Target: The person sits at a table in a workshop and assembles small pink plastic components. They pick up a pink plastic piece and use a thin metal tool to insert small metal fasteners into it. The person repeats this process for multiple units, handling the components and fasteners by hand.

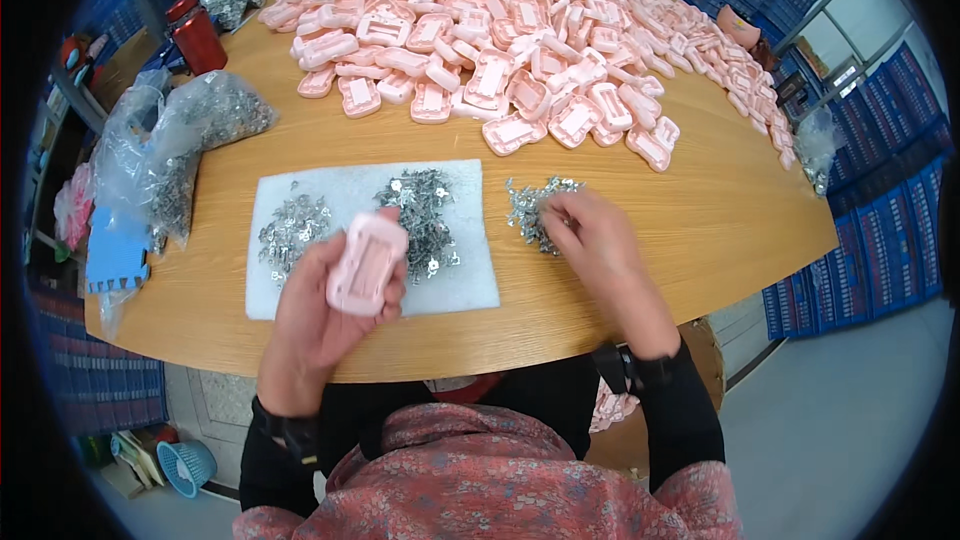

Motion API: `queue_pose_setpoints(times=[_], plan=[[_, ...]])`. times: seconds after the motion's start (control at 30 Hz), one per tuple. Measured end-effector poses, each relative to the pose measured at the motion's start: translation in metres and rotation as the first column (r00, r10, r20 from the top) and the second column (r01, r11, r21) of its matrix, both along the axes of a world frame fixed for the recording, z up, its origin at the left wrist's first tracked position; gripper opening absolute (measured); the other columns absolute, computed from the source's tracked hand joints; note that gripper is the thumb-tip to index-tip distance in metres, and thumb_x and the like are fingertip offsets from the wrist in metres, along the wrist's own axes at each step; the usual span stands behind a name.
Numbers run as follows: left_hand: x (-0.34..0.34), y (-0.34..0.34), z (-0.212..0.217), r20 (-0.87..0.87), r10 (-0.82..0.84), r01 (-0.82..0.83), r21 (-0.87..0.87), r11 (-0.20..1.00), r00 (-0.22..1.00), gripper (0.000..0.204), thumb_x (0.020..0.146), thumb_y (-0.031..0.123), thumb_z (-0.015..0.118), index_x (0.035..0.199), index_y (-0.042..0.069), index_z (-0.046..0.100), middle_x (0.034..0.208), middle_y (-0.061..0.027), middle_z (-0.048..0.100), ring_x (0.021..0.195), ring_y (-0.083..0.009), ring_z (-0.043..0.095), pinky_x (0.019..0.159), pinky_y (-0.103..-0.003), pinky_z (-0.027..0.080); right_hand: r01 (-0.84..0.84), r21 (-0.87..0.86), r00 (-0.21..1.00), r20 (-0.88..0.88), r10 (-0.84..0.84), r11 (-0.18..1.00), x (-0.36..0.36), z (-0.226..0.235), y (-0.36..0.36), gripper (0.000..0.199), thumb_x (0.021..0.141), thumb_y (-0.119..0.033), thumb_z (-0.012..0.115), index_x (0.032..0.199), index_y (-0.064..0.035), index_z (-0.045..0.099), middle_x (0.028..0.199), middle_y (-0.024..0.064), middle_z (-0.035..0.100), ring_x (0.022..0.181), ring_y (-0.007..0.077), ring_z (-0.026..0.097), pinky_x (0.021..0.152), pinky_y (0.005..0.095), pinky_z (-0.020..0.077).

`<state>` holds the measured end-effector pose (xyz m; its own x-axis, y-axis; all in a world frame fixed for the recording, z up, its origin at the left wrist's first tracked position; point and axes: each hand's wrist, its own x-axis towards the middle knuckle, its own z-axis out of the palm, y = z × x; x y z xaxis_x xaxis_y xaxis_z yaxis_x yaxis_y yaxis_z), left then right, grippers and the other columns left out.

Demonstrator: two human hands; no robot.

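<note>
Hands (322, 325) apart, pink casing (369, 262) in left

Clothing of the wearer, viewed from the head. The torso is covered by a loose floral garment (530, 480), its dusty red-pink ground scattered with small pale grey blossoms; a gathered fold (455, 418) crosses its upper part. At both shoulders the same print overlaps 2 long, close-fitting black sleeves, left (262, 480) and right (690, 430), plain in surface. Dark wrist straps, 1 per arm, lie at the sleeve ends: the left strap (285, 427) bears a small pale mark near its lower end, while the right strap (618, 368) carries a black, boxy block. The left hand (325, 295) and right hand (597, 238) are bare.
</note>
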<state>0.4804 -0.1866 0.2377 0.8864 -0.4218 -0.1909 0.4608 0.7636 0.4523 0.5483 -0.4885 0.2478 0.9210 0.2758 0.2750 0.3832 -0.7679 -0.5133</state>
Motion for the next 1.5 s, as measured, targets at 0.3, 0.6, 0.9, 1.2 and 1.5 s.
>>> queue_pose_setpoints(times=[0.3, 0.6, 0.9, 1.2, 1.5], plan=[[-0.032, 0.003, -0.016, 0.005, -0.029, 0.029, -0.045, 0.999, 1.000, 0.057, 0.097, 0.028, 0.047, 0.149, 0.007, 0.033, 0.110, -0.0165, 0.062, 0.092, -0.0267, 0.064, 0.080, -0.038, 0.052, -0.012, -0.379, 0.994, -0.101, -0.029, 0.925, 0.071, -0.010, 0.035, 0.016, 0.085, -0.020, 0.065, 0.088, -0.0050, 0.067, 0.089, 0.0133, 0.067, 0.083, 0.0355, 0.063, 0.074, 0.0467, 0.0494], [-0.014, -0.018, -0.008, 0.033, -0.002, -0.001, 0.082, 0.997, 0.999, 0.061, 0.090, 0.010, 0.058, 0.147, 0.009, 0.035, 0.105, -0.0106, 0.062, 0.094, -0.0221, 0.064, 0.083, -0.038, 0.053, -0.177, 0.241, 0.968, -0.134, 0.213, 0.954, -0.001, 0.030, 0.053, 0.012, 0.081, -0.009, 0.074, 0.085, -0.0019, 0.065, 0.072, 0.0072, 0.057, 0.062, 0.0145, 0.055, 0.056, 0.0285, 0.0441], [-0.009, -0.047, -0.007, -0.027, -0.060, 0.062, 0.092, 0.994, 0.998, 0.062, 0.092, 0.005, 0.059, 0.149, 0.011, 0.033, 0.106, -0.0074, 0.059, 0.089, -0.0177, 0.064, 0.080, -0.032, 0.054, -0.365, 0.270, 0.917, -0.062, 0.394, 0.891, -0.040, 0.030, 0.061, 0.013, 0.080, -0.005, 0.072, 0.090, -0.0023, 0.064, 0.079, 0.0085, 0.061, 0.066, 0.0194, 0.062, 0.057, 0.0301, 0.0489], [-0.009, -0.054, -0.013, 0.080, -0.001, -0.016, 0.211, 0.977, 0.997, 0.060, 0.091, 0.002, 0.058, 0.147, 0.007, 0.038, 0.107, -0.0068, 0.058, 0.087, -0.0174, 0.064, 0.075, -0.030, 0.054, -0.027, 0.575, 0.842, -0.428, 0.329, 0.818, -0.046, 0.016, 0.062, 0.014, 0.085, -0.007, 0.073, 0.089, 0.0008, 0.063, 0.073, 0.0002, 0.058, 0.067, 0.0064, 0.052, 0.060, 0.0246, 0.0446], [-0.005, -0.044, -0.022, 0.038, -0.035, 0.036, -0.005, 0.999, 0.999, 0.052, 0.106, 0.038, 0.030, 0.145, 0.005, 0.039, 0.103, -0.0100, 0.062, 0.083, -0.0204, 0.065, 0.073, -0.034, 0.053, 0.041, 0.582, 0.749, -0.555, 0.361, 0.812, -0.050, 0.016, 0.058, 0.014, 0.092, -0.012, 0.067, 0.091, 0.0009, 0.061, 0.077, -0.0044, 0.056, 0.070, 0.0023, 0.046, 0.063, 0.0215, 0.0402]])
